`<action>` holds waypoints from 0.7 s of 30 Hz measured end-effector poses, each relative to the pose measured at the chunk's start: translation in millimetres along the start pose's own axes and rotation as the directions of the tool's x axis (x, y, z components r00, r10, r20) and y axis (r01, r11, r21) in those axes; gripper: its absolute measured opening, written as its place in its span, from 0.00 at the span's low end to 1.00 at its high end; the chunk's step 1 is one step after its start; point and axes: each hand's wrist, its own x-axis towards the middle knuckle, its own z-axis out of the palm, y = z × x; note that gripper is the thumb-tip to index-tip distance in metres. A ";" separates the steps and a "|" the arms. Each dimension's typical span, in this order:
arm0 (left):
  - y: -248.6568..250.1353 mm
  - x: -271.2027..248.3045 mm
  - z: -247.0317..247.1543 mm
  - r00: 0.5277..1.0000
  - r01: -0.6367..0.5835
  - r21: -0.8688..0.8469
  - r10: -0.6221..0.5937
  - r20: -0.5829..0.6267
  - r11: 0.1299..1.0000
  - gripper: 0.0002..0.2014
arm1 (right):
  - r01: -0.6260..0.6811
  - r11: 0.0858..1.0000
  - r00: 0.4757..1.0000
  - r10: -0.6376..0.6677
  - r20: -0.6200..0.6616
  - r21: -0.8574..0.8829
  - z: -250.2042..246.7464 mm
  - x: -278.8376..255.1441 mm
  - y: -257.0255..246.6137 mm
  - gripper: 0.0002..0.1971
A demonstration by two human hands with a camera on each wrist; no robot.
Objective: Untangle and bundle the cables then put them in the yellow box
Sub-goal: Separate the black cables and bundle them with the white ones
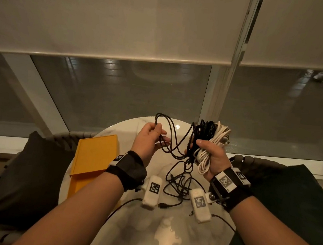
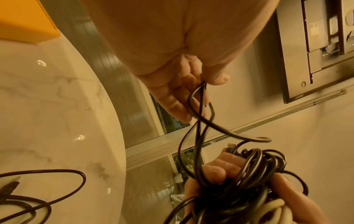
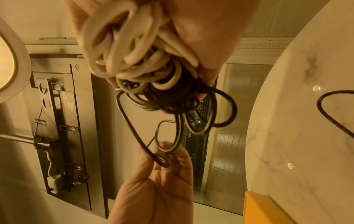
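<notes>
My right hand (image 1: pixel 206 151) grips a tangled bunch of black cable (image 1: pixel 205 130) and white cable (image 1: pixel 221 136) held above the round marble table (image 1: pixel 147 228). My left hand (image 1: pixel 151 135) pinches a loop of loose black cable (image 1: pixel 167 134) between thumb and fingers, to the left of the bunch. The same pinch shows in the left wrist view, black cable (image 2: pixel 199 97) under the thumb. The bunch (image 3: pixel 153 78) fills the right wrist view. More black cable (image 1: pixel 178 182) trails down onto the table. The yellow box (image 1: pixel 95 155) lies open at the table's left edge.
Two white tagged devices (image 1: pixel 151 191) (image 1: pixel 201 206) lie on the table near my wrists, with thin black leads. Dark-cushioned chairs (image 1: pixel 25 169) stand on both sides. A window with a lowered blind (image 1: pixel 126 21) is straight ahead.
</notes>
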 end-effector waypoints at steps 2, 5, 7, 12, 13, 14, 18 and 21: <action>2.5 -1.5 1.4 0.999 0.041 -0.063 -0.041 -0.007 0.997 0.13 | 0.018 0.999 1.000 -0.017 0.017 -0.034 -0.5 -1.5 1.8 0.12; 4.0 -5.7 8.6 0.994 0.111 -0.206 -0.110 0.017 0.972 0.10 | 0.053 0.991 0.996 -0.043 0.079 -0.123 4.1 -6.2 3.7 0.11; 1.7 -9.9 19.2 0.995 0.094 -0.149 -0.089 0.036 0.984 0.08 | 0.100 0.973 0.989 -0.073 0.130 -0.210 10.0 -9.6 4.1 0.10; -13.3 -18.0 44.3 0.997 -0.066 0.165 0.070 -0.019 0.984 0.07 | 0.163 0.937 0.985 -0.140 0.096 -0.307 17.7 -12.7 10.3 0.17; -15.0 -19.3 46.6 0.995 -0.087 0.169 0.094 -0.032 0.982 0.08 | 0.152 0.946 0.988 -0.135 0.080 -0.288 17.9 -12.9 10.9 0.17; -16.5 -19.9 48.1 0.993 -0.104 0.166 0.112 -0.040 0.981 0.11 | 0.143 0.955 0.989 -0.127 0.074 -0.259 18.2 -13.6 10.2 0.16; -15.1 -25.6 56.6 0.983 -0.180 0.168 0.182 0.004 0.969 0.18 | 0.121 0.979 0.989 -0.106 0.100 -0.165 22.3 -16.6 4.3 0.19; -18.4 -27.3 62.6 0.982 -0.188 0.212 0.181 0.053 0.959 0.17 | 0.140 0.970 0.987 -0.121 0.101 -0.198 21.7 -15.8 1.6 0.22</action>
